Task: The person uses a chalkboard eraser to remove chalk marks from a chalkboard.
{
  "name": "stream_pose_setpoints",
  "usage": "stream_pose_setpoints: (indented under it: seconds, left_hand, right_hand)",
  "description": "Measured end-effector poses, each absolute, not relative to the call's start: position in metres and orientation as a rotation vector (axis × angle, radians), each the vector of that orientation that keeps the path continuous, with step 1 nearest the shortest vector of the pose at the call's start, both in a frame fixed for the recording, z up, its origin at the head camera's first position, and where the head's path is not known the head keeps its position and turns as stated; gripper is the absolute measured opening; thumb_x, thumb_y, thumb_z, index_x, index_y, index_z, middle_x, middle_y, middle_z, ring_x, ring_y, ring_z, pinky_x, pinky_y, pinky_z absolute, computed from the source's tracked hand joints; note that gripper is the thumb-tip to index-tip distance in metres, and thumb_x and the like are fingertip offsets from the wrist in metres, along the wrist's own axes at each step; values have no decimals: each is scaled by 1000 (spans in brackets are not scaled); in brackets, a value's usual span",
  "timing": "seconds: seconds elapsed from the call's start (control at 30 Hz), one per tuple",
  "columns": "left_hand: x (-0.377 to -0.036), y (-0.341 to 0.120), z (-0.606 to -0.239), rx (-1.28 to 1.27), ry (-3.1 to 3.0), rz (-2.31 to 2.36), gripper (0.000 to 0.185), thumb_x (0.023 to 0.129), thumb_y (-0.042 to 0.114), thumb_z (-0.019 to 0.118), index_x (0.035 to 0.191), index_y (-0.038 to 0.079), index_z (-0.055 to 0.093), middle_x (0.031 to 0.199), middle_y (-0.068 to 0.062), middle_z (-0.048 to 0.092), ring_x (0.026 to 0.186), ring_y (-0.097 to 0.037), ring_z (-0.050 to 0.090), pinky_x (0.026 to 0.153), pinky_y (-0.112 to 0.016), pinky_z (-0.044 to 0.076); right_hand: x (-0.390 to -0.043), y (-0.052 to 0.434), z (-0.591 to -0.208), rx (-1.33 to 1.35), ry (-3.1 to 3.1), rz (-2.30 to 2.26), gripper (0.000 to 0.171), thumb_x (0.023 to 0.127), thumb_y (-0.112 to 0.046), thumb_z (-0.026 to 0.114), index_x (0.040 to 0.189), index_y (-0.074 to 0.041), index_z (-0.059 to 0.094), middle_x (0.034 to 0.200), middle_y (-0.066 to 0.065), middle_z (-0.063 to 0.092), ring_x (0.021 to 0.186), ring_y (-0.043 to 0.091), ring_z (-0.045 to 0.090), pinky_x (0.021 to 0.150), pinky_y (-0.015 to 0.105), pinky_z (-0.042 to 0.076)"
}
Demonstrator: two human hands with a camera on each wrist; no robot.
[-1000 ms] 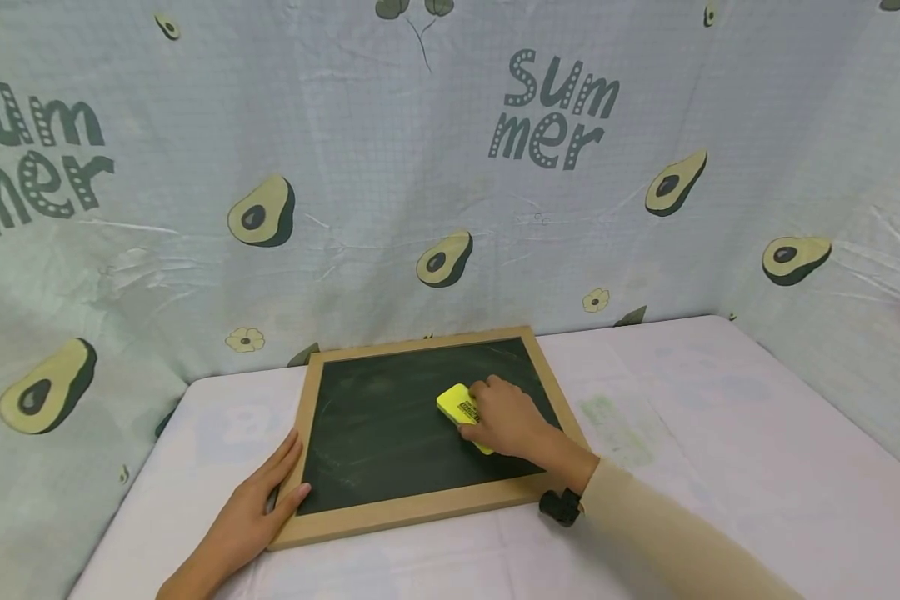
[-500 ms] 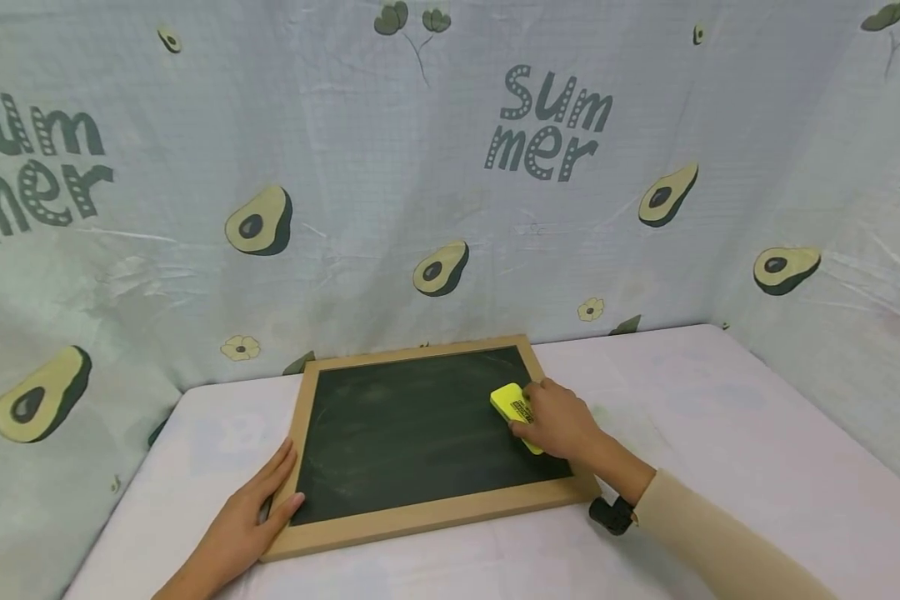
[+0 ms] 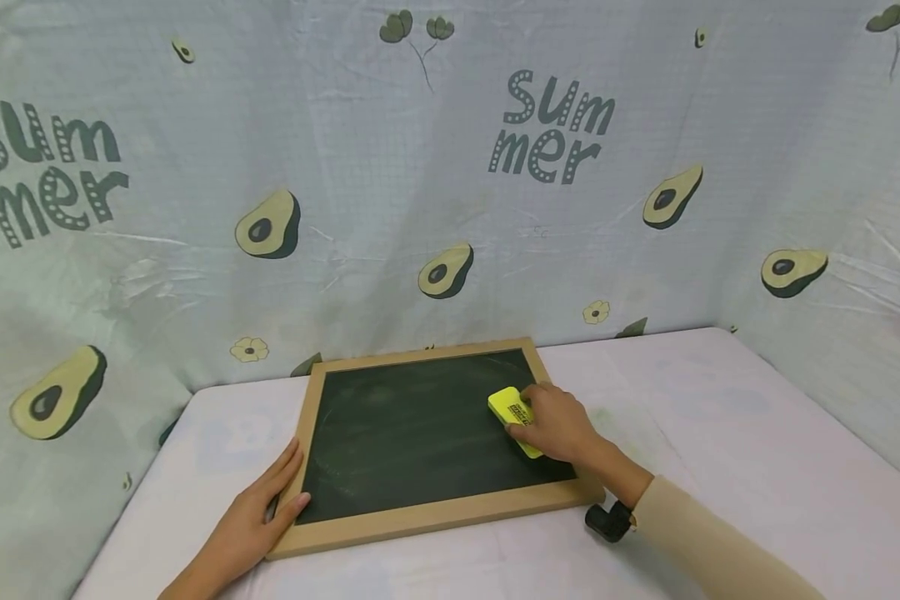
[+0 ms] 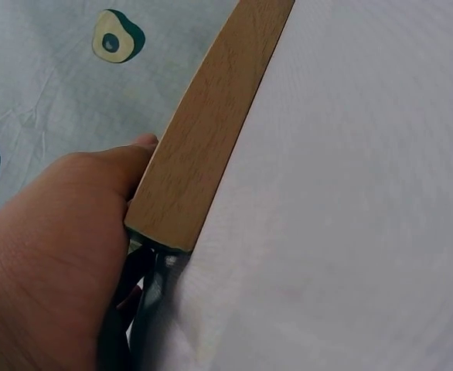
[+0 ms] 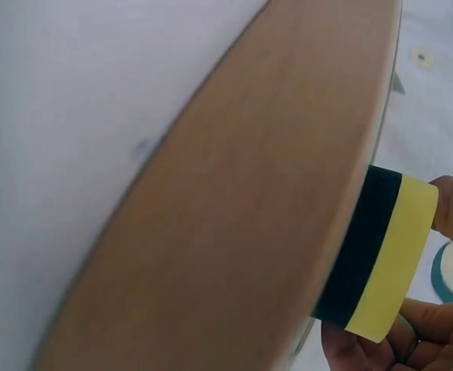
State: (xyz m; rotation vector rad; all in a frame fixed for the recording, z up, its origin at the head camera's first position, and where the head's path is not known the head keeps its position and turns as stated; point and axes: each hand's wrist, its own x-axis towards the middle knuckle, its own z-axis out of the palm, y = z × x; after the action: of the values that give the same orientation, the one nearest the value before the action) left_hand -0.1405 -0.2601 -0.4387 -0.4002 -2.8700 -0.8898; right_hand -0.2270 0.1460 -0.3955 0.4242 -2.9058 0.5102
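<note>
Sitting right of centre in the head view, on the dark writing surface near the right rail of the frame: a yellow eraser [image 3: 515, 414] with a black felt underside [image 5: 359, 247] and a printed label on top. Looking light and slightly spongy, probably foam backed by felt, so likely giving a little under squeeze and dragging rather than sliding on the slate. Best taken by the two long yellow sides, above the felt, as being done now. Pinching it there: the right hand [image 3: 558, 427], fingers curled over the far side and thumb on the near side, felt face down on the board.

Lying flat beneath it, in the lower middle of the frame: a chalkboard [image 3: 420, 433] in a pale wooden frame [image 3: 427, 521], stiff and flat, likely light enough to skid on cloth if pushed. Showing faint chalk smears across the dark face.

Resting at the lower left corner of that frame: the left hand [image 3: 258, 521], fingers spread fairly straight along the left rail and thumb lying on the front rail, pressing rather than gripping.

Carrying it all: a desk [image 3: 720, 433] under a pale cloth. Hanging behind and at both sides: a curtain [image 3: 390, 167] printed with avocados and the word "Summer". Showing at the right wrist: a small black device [image 3: 607, 523] and a beige sleeve [image 3: 705, 550].
</note>
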Motion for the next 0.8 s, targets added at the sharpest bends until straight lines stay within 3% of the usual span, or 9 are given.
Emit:
stream_pose_setpoints:
  seconds: [0.8]
  left_hand:
    - [-143,-263,-440,-406,-2875,-911,68,96,40,56,147,0,33,156,-13,22,136,-42,28,101,-60,31]
  right_hand:
    - [-214,-1,-392,823,-2898,478,54,81,-42,74,116,-2,65,91,5,60,71,13,54,57,26,46]
